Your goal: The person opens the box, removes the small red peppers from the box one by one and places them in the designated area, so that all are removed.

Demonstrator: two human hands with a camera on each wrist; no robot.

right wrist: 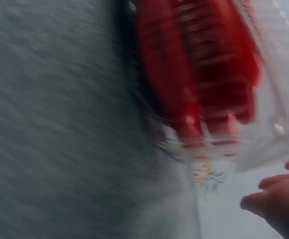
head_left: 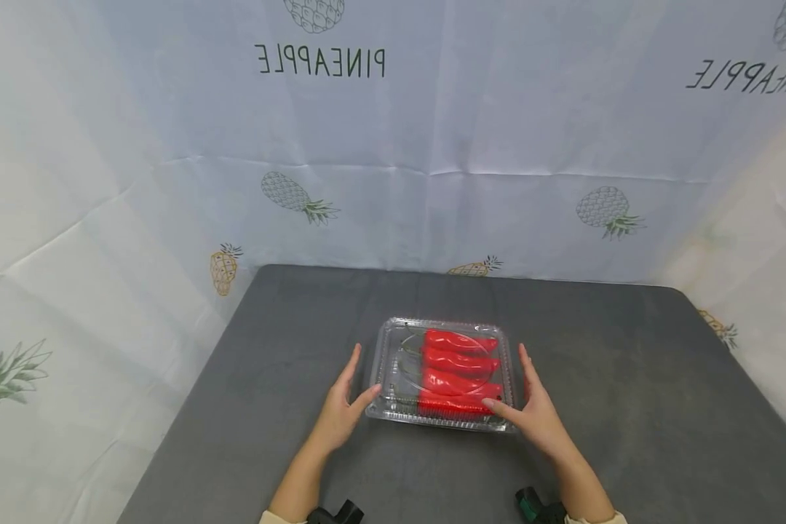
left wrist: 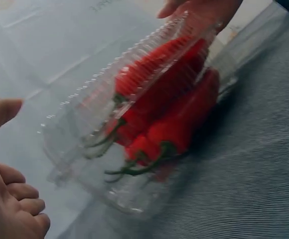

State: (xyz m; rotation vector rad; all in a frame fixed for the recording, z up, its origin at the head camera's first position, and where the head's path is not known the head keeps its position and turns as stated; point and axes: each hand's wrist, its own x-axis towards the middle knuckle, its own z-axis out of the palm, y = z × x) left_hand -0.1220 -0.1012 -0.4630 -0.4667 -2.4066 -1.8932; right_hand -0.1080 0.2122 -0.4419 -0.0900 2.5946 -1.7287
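Note:
A clear plastic clamshell box with its lid down holds several red peppers, laid side by side with green stems pointing left. At the box's left side my left hand is spread, thumb tip near the front left corner; the left wrist view shows a gap between the fingers and the box. On the opposite side my right hand has its fingers extended along the box's edge. Its thumb overlaps the front right corner in the head view. The right wrist view is blurred by motion.
The box lies on a dark grey table with rounded far corners. Behind and beside the table hangs a pale cloth printed with pineapples and mirrored lettering. Black wrist devices show at the bottom edge.

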